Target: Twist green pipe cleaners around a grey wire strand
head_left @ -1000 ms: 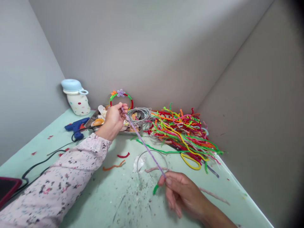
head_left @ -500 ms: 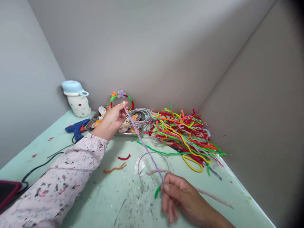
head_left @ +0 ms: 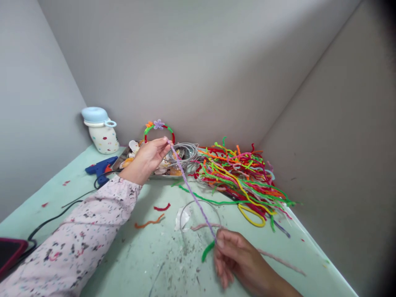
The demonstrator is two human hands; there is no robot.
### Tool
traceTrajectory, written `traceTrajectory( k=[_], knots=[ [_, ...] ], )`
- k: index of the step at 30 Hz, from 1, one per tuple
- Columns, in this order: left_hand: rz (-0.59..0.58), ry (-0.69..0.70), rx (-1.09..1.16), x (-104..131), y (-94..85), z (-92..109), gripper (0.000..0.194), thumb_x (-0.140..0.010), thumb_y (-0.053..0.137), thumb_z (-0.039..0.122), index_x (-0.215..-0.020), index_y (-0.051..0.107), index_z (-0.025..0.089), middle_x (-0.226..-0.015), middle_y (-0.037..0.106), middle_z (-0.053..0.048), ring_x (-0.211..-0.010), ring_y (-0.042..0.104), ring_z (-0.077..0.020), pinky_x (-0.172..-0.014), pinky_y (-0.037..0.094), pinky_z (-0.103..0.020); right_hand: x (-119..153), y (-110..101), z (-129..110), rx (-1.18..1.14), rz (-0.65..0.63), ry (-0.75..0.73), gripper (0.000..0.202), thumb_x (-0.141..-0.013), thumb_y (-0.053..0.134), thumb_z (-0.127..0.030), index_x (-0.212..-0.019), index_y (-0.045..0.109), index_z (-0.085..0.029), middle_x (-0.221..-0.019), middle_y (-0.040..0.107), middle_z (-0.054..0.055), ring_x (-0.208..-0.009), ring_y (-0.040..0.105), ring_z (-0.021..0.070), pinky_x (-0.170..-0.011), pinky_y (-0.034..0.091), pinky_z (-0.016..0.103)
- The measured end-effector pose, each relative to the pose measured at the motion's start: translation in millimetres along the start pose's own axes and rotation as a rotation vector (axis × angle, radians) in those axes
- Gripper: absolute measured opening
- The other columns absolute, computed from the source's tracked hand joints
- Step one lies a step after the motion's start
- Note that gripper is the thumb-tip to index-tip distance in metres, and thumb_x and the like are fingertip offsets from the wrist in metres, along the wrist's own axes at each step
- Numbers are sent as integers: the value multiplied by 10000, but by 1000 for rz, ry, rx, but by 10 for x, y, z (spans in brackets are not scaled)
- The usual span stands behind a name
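Observation:
A purple pipe cleaner (head_left: 193,195) is stretched on a slant above the table. Its upper end is pinched in the fingertips of my left hand (head_left: 150,156), in front of the metal tray. My right hand (head_left: 239,258) pinches the lower end between thumb and forefinger, near the table's front. Beside my right fingers is a short green piece (head_left: 207,251). Beneath the pipe cleaner lie a grey wire ring (head_left: 220,215), a whitish scrap (head_left: 182,218) and a pale pink pipe cleaner (head_left: 283,262), partly hidden by my right hand.
A metal tray (head_left: 167,177) holds petal-like pieces and coiled wire (head_left: 185,156). Behind it stands a decorated ring (head_left: 173,136). Colourful pipe cleaners (head_left: 244,173) are heaped at the right. At the left are a blue glue gun (head_left: 100,168), a bottle (head_left: 104,138) and a dark-red-edged device (head_left: 12,253).
Both hands have shifted slightly right and down with the purple pipe cleaner held between them. The view has moved a little too.

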State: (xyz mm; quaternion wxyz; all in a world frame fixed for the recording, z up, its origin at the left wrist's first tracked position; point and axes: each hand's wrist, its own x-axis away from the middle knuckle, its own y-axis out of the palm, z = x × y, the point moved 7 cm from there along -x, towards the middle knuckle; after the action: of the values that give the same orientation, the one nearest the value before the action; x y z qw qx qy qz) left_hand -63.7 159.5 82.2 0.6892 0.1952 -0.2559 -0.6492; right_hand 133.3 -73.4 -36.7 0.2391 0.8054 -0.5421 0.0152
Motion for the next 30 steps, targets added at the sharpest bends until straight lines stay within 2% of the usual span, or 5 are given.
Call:
traceTrajectory(
  k=[4, 11, 19, 24, 30],
  knots=[
    [4, -49, -29, 4, -26, -14, 97, -770, 539, 52, -695, 575, 102, -627, 626, -52, -523, 589, -89, -456, 491, -160, 47, 19, -29, 186, 12, -17, 412, -815, 590, -525, -676, 435, -169, -530, 609, 3, -381, 517, 65, -395, 350, 162],
    [15, -61, -40, 1, -33, -24, 111, -741, 501, 36, -673, 540, 115, -573, 589, -32, -465, 538, -75, -413, 432, -153, 122, 85, -155, 541, 106, -109, 477, -817, 524, -604, -610, 406, -191, -436, 448, -53, -411, 361, 53, -447, 297, 190],
    [66, 31, -53, -1, -85, 73, 70, -709, 518, 89, -654, 528, 132, -548, 569, -26, -457, 515, -89, -389, 404, -164, 111, -7, -85, 321, 126, -63, 491, -826, 463, -647, -656, 446, -186, -428, 454, -55, -342, 351, 56, -377, 272, 183],
    [94, 30, -66, -39, -143, 90, 99, -701, 509, 46, -638, 515, 123, -521, 531, -15, -425, 479, -70, -391, 395, -144, 128, -12, -121, 302, 115, -100, 461, -855, 478, -589, -650, 447, -178, -436, 451, -57, -357, 345, 45, -392, 276, 172],
    [135, 52, -78, -49, -180, 145, 133, -687, 474, 29, -593, 478, 123, -475, 468, 0, -371, 407, -54, -325, 297, -128, 165, -42, -167, 262, 116, -149, 440, -856, 497, -573, -660, 440, -182, -440, 427, -70, -365, 328, 42, -388, 255, 168]
  ],
)
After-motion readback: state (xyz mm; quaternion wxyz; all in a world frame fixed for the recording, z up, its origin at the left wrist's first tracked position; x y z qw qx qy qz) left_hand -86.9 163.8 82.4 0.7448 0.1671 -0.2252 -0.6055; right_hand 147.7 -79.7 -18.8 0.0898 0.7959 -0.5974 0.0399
